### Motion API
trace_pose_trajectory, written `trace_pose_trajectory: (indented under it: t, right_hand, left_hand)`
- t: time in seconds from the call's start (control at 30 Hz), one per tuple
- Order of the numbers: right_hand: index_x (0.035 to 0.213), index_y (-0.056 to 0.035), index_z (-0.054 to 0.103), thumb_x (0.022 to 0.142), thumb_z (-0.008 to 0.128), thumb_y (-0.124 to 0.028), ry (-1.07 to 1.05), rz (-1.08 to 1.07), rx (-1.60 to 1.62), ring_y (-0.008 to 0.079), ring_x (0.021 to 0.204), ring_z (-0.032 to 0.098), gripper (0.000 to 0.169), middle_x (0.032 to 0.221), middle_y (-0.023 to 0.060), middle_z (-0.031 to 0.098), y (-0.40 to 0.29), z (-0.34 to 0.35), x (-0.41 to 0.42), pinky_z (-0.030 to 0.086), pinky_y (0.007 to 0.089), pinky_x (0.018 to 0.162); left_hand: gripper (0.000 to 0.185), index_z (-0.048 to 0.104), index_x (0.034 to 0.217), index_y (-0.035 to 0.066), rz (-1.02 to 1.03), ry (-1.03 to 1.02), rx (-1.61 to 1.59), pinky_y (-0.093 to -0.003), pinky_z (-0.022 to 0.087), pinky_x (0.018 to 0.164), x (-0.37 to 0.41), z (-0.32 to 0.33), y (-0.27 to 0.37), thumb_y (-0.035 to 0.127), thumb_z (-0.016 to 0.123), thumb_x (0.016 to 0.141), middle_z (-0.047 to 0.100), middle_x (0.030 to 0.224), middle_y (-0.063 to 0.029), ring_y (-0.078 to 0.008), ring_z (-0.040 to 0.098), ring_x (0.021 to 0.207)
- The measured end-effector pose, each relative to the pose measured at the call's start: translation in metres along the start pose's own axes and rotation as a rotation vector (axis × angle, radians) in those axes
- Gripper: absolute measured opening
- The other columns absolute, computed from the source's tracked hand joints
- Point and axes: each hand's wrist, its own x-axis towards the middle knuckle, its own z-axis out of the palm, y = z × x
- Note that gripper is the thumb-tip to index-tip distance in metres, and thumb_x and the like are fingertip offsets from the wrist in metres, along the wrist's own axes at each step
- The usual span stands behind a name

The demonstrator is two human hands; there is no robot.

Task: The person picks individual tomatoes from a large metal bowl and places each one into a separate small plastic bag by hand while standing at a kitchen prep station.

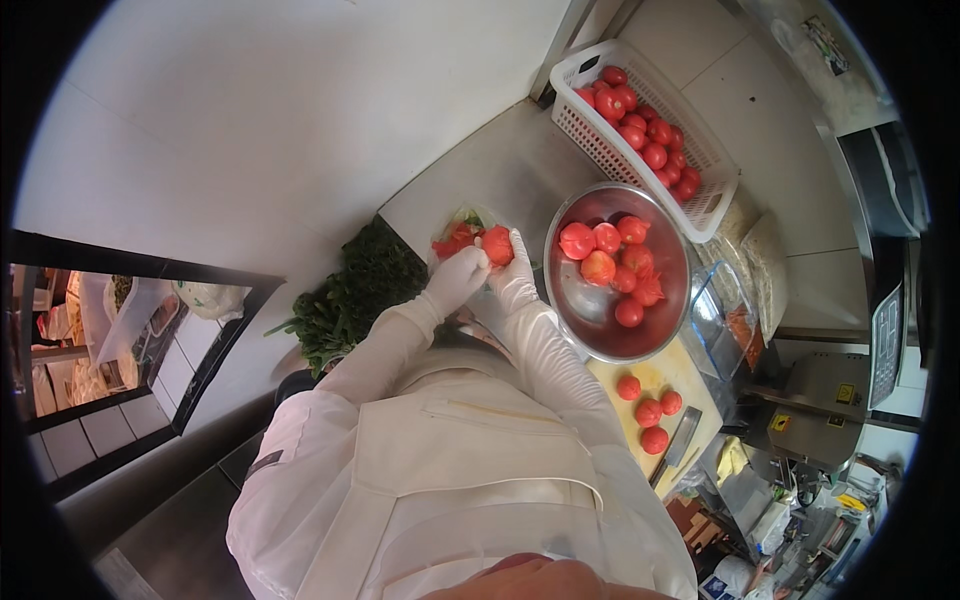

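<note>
My right hand (517, 276), in a white glove, holds a tomato (496, 246). The fingers of my left hand (459, 276), also gloved, are closed against the tomato's left side; whether they pinch a bit of skin cannot be told. Just behind lies a clear plastic bag (450, 232) with tomato peels and green scraps. A steel bowl (574, 330) to the right contains several tomatoes, some with split skin. Several peeled-looking tomatoes (649, 412) rest on a yellowish cutting board (694, 375), beside a knife (683, 435).
A white plastic basket (712, 221) of whole tomatoes stands at the back right. Leafy greens (352, 292) are heaped left of my hands. Right of the bowl are a clear plastic container (709, 322) and filled bags (765, 262). The wall (262, 112) borders the steel counter (495, 165).
</note>
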Motion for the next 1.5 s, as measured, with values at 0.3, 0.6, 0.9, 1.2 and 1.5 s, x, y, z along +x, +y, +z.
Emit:
trace_pose_trajectory:
  t: [0.3, 0.6, 0.9, 1.2, 1.5]
  right_hand:
    - [0.112, -0.0091, 0.053, 0.088, 0.058, -0.036, 0.076, -0.028, -0.105, 0.0212, 0.101, 0.054, 0.037, 0.109, 0.0064, 0.058, -0.003, 0.027, -0.027, 0.045, 0.0353, 0.089]
    - [0.119, -0.0066, 0.047, 0.083, 0.063, -0.005, -0.054, -0.094, -0.227, 0.0246, 0.105, 0.053, 0.040, 0.114, 0.0121, 0.053, -0.010, 0.024, -0.037, 0.051, 0.0369, 0.078]
    - [0.106, -0.0065, 0.052, 0.082, 0.059, 0.001, -0.102, -0.080, -0.276, 0.0221, 0.085, 0.060, 0.026, 0.096, 0.0098, 0.059, -0.005, 0.026, -0.034, 0.053, 0.0341, 0.074]
    - [0.101, -0.0074, 0.052, 0.083, 0.060, 0.000, 0.008, -0.252, -0.311, 0.0213, 0.085, 0.059, 0.021, 0.096, 0.0090, 0.060, 0.009, 0.024, -0.028, 0.052, 0.0347, 0.075]
    - [0.112, -0.0058, 0.050, 0.088, 0.055, -0.035, -0.036, 0.057, -0.021, 0.0314, 0.093, 0.056, 0.038, 0.102, 0.0125, 0.058, -0.001, -0.001, 0.002, 0.046, 0.0464, 0.086]
  left_hand:
    - [0.017, 0.056, 0.096, 0.003, -0.090, 0.040, 0.402, -0.0297, 0.047, 0.079, -0.001, 0.000, -0.046, 0.001, 0.055, 0.079, 0.056, 0.104, -0.0146, -0.0283, 0.057, 0.092]
    - [0.038, 0.054, 0.118, 0.005, -0.367, 0.101, -0.467, -0.0336, 0.044, 0.093, 0.016, -0.009, 0.017, 0.008, 0.061, 0.081, 0.052, 0.119, -0.0114, -0.0254, 0.053, 0.108]
    - [0.020, 0.063, 0.094, 0.009, -0.098, 0.061, 0.208, -0.0361, 0.045, 0.076, 0.016, -0.015, 0.032, 0.016, 0.067, 0.076, 0.054, 0.096, -0.0105, -0.0263, 0.055, 0.086]
    - [0.011, 0.056, 0.083, 0.005, -0.188, -0.043, 0.317, -0.0397, 0.046, 0.072, 0.021, -0.011, 0.044, 0.015, 0.058, 0.080, 0.055, 0.088, -0.0123, -0.0313, 0.056, 0.086]
    - [0.005, 0.051, 0.080, 0.004, 0.165, -0.039, 0.134, -0.0354, 0.046, 0.078, 0.005, -0.009, 0.023, 0.007, 0.054, 0.081, 0.053, 0.091, -0.0125, -0.0277, 0.055, 0.085]
